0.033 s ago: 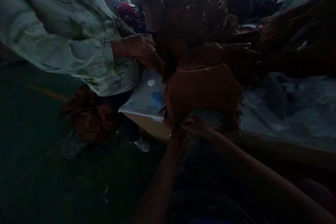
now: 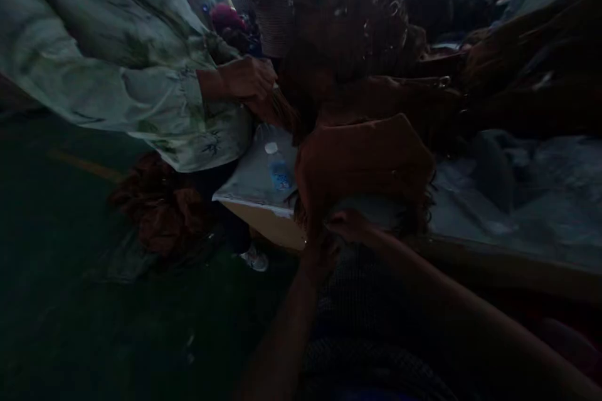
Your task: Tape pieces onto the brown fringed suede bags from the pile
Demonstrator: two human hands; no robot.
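A brown bag with fringe along its sides lies at the edge of the table in front of me. From its left side a brown strip runs down to my left hand, whose fingers are closed on it in deep shadow. Just above and to the right, my right hand is closed in a pinch. A small pale glint shows at its fingertips, too dark to name. The two hands are close together, below the near edge of the bag.
A bottle with a white cap stands on the pale table. At left, a co-worker's hand holds brown fringe. Brown material is heaped on the floor. Clear plastic lies at right, and more brown bags are piled behind.
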